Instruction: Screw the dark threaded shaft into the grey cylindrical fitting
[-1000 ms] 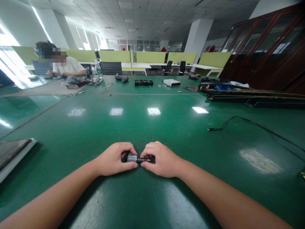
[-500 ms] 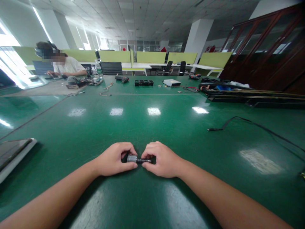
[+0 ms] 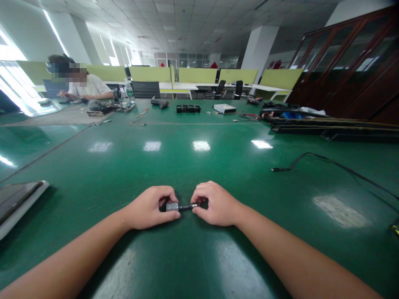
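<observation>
My left hand (image 3: 151, 209) curls its thumb and fingers round a short silver metal cylinder (image 3: 172, 207), which looks like a small motor and lies level just above or on the green table. Out of its right end runs a thin dark shaft (image 3: 185, 207). My right hand (image 3: 215, 204) pinches a small ring-like metal piece (image 3: 195, 205) at the shaft's far end between thumb and fingertips. Whether that piece sits round the shaft or only touches its tip, I cannot tell. The fingers partly cover both parts.
A flat device with a pale edge (image 3: 23, 203) lies at left. A black cable (image 3: 330, 158) crosses the right side. At the back are a black part (image 3: 188, 109), a white box (image 3: 225, 108), a power drill (image 3: 159, 103) and long black rails (image 3: 330, 128). A person (image 3: 89, 87) sits at far left.
My right hand has moved a little right and up along the shaft, away from the silver cylinder. More bare shaft shows between my hands. My left hand has stayed in place.
</observation>
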Available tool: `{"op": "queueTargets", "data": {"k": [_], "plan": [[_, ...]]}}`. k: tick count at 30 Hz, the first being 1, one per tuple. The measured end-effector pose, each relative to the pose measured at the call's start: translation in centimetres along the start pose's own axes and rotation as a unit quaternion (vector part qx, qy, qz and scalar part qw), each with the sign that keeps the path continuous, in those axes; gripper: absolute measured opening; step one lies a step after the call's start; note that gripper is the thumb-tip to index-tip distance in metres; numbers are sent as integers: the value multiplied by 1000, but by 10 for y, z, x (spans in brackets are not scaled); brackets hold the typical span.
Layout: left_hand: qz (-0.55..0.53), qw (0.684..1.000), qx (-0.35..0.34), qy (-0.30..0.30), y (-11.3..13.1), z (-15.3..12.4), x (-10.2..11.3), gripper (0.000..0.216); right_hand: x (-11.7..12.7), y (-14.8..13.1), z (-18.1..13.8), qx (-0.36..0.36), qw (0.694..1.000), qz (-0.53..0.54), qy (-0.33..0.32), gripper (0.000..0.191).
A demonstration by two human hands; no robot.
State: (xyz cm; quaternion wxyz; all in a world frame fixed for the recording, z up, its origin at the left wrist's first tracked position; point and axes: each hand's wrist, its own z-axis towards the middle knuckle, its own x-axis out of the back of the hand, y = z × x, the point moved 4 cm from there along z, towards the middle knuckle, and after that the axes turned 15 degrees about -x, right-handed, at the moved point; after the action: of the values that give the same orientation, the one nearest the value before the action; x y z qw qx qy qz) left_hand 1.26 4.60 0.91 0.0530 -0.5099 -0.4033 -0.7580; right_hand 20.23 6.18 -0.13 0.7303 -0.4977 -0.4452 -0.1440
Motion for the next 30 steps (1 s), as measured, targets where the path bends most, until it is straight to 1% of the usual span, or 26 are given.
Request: {"op": "queueTargets", "data": {"k": [3, 4, 6, 9, 11, 15, 20, 25, 27, 30], "plan": [[0, 1000, 3, 5, 0, 0, 1, 23, 7, 17, 5, -86, 994, 5, 60, 6], [-1, 1000, 2, 5, 0, 0, 1, 22, 9, 20, 6, -101, 992, 11, 72, 6], [-2, 1000, 2, 3, 1, 1, 0, 22, 10, 21, 6, -83, 995, 19, 61, 6], [4, 1000, 5, 3, 1, 1, 0, 23, 8, 12, 3, -20, 1000, 18, 16, 8], [5, 1000, 7, 3, 0, 1, 0, 22, 8, 8, 1, -4, 1000, 18, 3, 9], [1, 1000, 6, 3, 1, 1, 0, 21, 9, 8, 0, 4, 1000, 28, 3, 10], [-4, 1000, 4, 7, 1, 0, 0, 20, 4, 5, 0, 20, 998, 51, -17, 12], [-3, 1000, 3, 10, 0, 0, -1, 20, -5, -4, -2, -1, 995, 93, -19, 32], [-7, 1000, -1, 13, 1, 0, -1, 21, -7, -7, -3, 2, 996, 82, -23, 30], [-12, 1000, -7, 8, 0, -1, -1, 28, -8, -10, -4, 9, 998, 64, -24, 18]]}}
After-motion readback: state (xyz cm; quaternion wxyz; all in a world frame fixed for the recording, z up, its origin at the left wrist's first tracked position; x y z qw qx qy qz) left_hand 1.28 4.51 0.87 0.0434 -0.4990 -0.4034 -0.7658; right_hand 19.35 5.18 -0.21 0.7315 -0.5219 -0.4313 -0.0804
